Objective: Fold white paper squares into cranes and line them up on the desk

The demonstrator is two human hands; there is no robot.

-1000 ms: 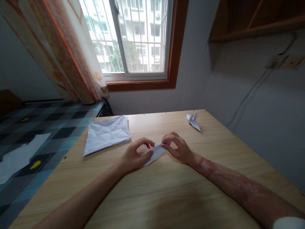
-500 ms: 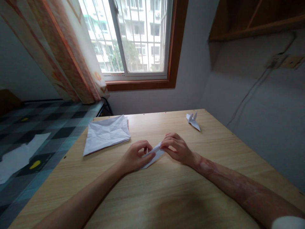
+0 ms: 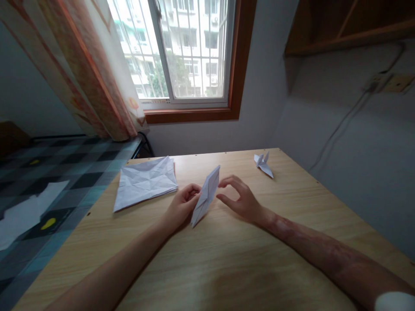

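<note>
My left hand (image 3: pixel 182 206) pinches a long, narrow folded piece of white paper (image 3: pixel 205 195) and holds it tilted up off the wooden table (image 3: pixel 227 259). Its lower tip is near the table top and its upper tip points toward the window. My right hand (image 3: pixel 240 198) hovers just right of the paper with fingers curled apart and thumb out, holding nothing.
A stack of creased white paper sheets (image 3: pixel 144 182) lies at the table's far left. A small finished folded paper figure (image 3: pixel 263 164) sits near the far right edge. A bed with a checked cover (image 3: pixel 48 185) stands left of the table; a wall runs along the right.
The folded paper lay flat under both hands. My left hand has now lifted it up on end, and my right hand has let go and opened beside it.
</note>
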